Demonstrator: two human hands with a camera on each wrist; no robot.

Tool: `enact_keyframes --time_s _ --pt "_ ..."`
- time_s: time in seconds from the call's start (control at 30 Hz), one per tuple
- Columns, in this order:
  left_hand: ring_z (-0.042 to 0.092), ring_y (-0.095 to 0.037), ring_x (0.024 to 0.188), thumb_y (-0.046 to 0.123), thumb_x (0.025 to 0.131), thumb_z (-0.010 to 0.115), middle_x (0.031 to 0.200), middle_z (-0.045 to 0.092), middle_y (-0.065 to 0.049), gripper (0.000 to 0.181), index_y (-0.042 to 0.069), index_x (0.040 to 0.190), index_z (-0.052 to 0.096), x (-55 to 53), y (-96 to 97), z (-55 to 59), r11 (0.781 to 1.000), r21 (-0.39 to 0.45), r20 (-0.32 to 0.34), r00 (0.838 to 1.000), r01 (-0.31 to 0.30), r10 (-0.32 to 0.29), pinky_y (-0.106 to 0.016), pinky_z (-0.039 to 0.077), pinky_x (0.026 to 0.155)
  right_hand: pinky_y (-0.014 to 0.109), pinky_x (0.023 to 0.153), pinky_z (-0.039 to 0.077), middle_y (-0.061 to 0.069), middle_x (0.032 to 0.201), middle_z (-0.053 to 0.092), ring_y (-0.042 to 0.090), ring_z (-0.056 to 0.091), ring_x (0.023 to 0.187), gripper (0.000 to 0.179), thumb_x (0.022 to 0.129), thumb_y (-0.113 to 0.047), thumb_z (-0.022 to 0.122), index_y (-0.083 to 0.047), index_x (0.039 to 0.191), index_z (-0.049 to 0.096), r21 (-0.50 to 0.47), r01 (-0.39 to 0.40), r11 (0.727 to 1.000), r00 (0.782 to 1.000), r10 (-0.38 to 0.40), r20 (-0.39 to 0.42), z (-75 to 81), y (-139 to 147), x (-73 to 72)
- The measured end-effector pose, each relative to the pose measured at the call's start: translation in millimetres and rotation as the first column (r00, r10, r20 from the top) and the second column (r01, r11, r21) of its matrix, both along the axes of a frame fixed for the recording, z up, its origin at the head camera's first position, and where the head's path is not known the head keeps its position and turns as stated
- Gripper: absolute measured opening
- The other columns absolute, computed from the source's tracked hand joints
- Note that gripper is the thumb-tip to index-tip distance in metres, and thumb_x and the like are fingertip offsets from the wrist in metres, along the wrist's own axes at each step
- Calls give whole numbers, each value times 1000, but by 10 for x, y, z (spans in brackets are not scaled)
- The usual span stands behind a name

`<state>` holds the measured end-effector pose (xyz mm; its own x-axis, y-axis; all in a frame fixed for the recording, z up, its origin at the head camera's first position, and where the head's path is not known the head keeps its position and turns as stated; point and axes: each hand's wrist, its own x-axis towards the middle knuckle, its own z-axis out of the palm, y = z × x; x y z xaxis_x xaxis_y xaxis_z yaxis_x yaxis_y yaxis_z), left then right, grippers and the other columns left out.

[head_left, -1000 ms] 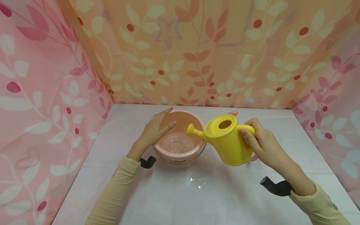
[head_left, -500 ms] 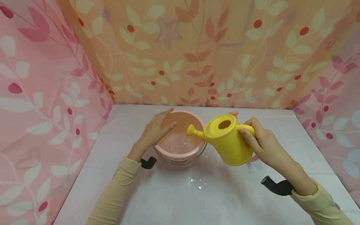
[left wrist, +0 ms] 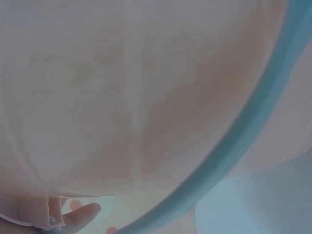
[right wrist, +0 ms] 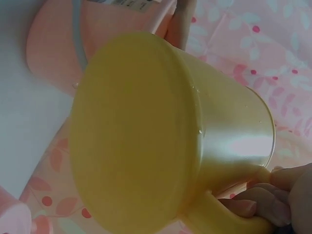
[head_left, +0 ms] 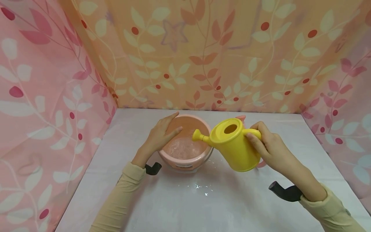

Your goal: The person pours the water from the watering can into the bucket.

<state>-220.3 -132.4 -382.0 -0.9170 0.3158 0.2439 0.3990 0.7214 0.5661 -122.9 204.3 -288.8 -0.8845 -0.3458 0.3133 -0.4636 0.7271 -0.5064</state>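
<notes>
My right hand (head_left: pixel 269 146) grips the handle of a yellow watering can (head_left: pixel 237 148), held in the air and tilted left. Its spout (head_left: pixel 200 136) reaches over the right rim of a pink bucket (head_left: pixel 194 160), which stands on the table with water (head_left: pixel 182 149) in it. I see no clear stream from the spout. On the bucket's left rim rests my left hand (head_left: pixel 159 135), fingers extended along the edge and thumb reaching over the inside. In the left wrist view the bucket wall hides most of this hand; a finger (left wrist: pixel 83 217) shows beyond it.
Behind the can stands a pink object (head_left: pixel 241 118), mostly hidden. A blue-grey bucket handle (left wrist: pixel 243 126) hangs across the bucket's outside. Water drops (head_left: pixel 198 186) lie on the white table (head_left: pixel 174 209). Patterned cloth (head_left: pixel 203 48) closes off the back and sides.
The water in the bucket looks less churned than one second ago. Both hands, the bucket and the watering can stay nearly where they were.
</notes>
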Motion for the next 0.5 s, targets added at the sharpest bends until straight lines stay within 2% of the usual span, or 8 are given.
enact_keyframes --time_s 0.5 --pt "26 -19 127 64 80 37 139 29 10 63 43 135 17 -2 0 -8 1000 -3 -9 1000 -3 3 -56 30 92 20 48 44 0 67 44 10 47 59 16 90 -21 47 -9 99 40 21 -6 1000 1000 6 10 51 -20 6"
